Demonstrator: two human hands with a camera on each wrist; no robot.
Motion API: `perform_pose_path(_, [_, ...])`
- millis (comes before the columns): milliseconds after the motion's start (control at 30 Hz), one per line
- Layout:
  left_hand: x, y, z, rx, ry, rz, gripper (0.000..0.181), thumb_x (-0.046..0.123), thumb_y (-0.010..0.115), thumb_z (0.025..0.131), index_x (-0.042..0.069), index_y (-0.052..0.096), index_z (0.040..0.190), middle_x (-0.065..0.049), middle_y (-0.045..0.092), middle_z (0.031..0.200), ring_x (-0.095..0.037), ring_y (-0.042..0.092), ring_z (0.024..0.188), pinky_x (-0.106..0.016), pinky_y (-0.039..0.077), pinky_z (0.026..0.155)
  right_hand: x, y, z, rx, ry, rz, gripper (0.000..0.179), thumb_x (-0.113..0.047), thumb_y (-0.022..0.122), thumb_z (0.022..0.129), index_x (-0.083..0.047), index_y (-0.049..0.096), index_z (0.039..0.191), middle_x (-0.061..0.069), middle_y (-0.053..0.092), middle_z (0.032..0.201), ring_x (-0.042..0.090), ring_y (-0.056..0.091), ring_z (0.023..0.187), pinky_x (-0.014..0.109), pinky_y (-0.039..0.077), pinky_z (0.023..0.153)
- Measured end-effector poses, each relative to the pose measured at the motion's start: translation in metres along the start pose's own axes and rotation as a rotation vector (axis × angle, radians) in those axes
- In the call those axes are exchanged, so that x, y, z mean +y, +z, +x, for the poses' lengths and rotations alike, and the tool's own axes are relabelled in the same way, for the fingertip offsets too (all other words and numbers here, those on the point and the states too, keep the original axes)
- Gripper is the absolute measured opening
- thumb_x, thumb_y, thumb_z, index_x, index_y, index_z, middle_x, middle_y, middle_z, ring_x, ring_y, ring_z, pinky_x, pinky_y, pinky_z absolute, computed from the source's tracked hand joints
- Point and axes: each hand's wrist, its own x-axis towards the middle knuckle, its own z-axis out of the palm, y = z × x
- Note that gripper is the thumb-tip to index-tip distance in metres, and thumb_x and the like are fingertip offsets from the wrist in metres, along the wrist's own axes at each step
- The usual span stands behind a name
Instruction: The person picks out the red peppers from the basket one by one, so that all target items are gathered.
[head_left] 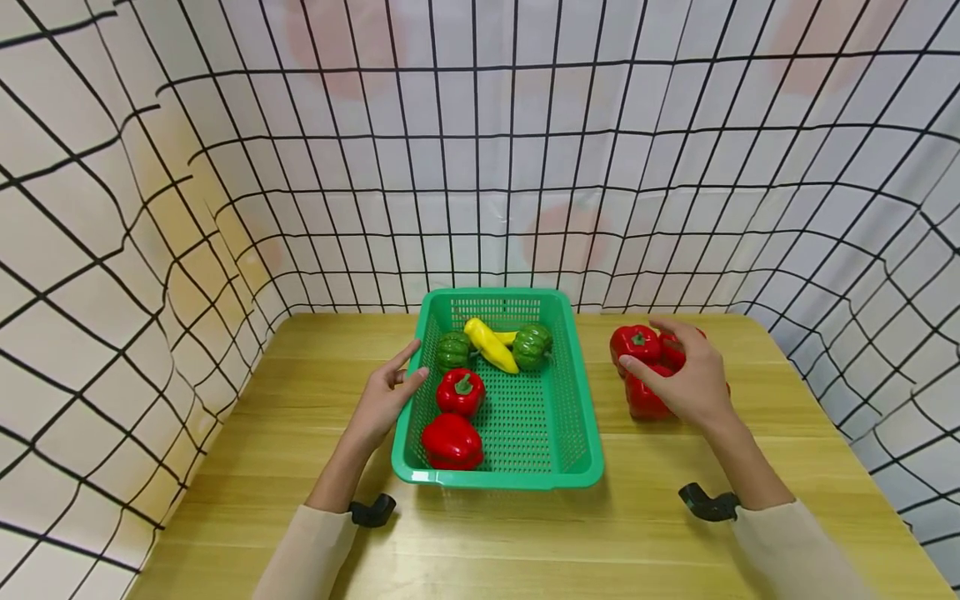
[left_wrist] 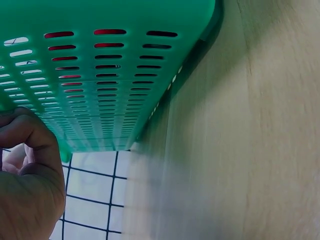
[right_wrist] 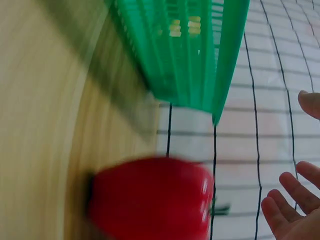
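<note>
A green plastic basket (head_left: 517,481) stands mid-table. My left hand (head_left: 382,400) holds its left rim, thumb on the edge and other fingers curled against the outer wall in the left wrist view. Inside lie a red bell pepper (head_left: 461,393) with its stem up, another red bell pepper (head_left: 452,442) on its side, two ribbed green pumpkin-like vegetables (head_left: 532,346) and two yellow peppers (head_left: 491,346). My right hand (head_left: 693,379), thumb and fingers spread, is over a group of red bell peppers (head_left: 634,343) right of the basket. One red bell pepper (right_wrist: 150,200) shows large and blurred in the right wrist view.
The wooden table (head_left: 510,542) reaches a white wall covering with a black grid (head_left: 487,167) at the back and both sides. Black wrist mounts (head_left: 372,510) sit on both forearms. The basket's perforated wall (left_wrist: 110,65) rises beside my left hand.
</note>
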Motion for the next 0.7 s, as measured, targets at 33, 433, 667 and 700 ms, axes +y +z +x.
perform_pose_path(33, [-0.002, -0.001, 0.001, -0.001, 0.002, -0.005, 0.062, 0.03, 0.063, 0.105, 0.033, 0.036, 0.161, -0.032, 0.068, 0.114, -0.02, 0.068, 0.069, -0.025, 0.056, 0.061, -0.004, 0.004, 0.002, -0.012, -0.008, 0.01, 0.072, -0.039, 0.081, 0.088, -0.016, 0.051, 0.15, 0.015, 0.053, 0.148, 0.042, 0.051, 0.13, 0.069, 0.053, 0.092])
perform_pose_path(433, [-0.007, -0.001, 0.002, -0.006, 0.034, -0.021, 0.061, 0.036, 0.066, 0.102, 0.037, 0.041, 0.158, -0.024, 0.07, 0.095, -0.019, 0.069, 0.066, -0.029, 0.059, 0.062, -0.057, 0.055, 0.023, -0.255, -0.149, 0.083, 0.078, -0.042, 0.083, 0.086, -0.011, 0.05, 0.15, 0.013, 0.056, 0.148, 0.037, 0.056, 0.131, 0.058, 0.049, 0.107])
perform_pose_path(667, [-0.005, 0.001, 0.002, -0.006, 0.03, -0.01, 0.061, 0.035, 0.066, 0.102, 0.037, 0.041, 0.158, -0.021, 0.069, 0.091, -0.016, 0.065, 0.064, -0.026, 0.056, 0.06, -0.075, 0.079, 0.025, -0.367, -0.184, 0.094, 0.077, -0.043, 0.084, 0.085, -0.01, 0.053, 0.147, 0.012, 0.057, 0.147, 0.038, 0.056, 0.129, 0.056, 0.05, 0.107])
perform_pose_path(700, [-0.005, 0.001, 0.003, -0.005, 0.03, -0.01, 0.061, 0.035, 0.066, 0.102, 0.038, 0.041, 0.157, -0.02, 0.068, 0.09, -0.016, 0.064, 0.063, -0.026, 0.056, 0.059, -0.077, 0.081, 0.025, -0.379, -0.192, 0.095, 0.077, -0.042, 0.085, 0.085, -0.009, 0.053, 0.147, 0.013, 0.057, 0.147, 0.038, 0.056, 0.128, 0.056, 0.05, 0.107])
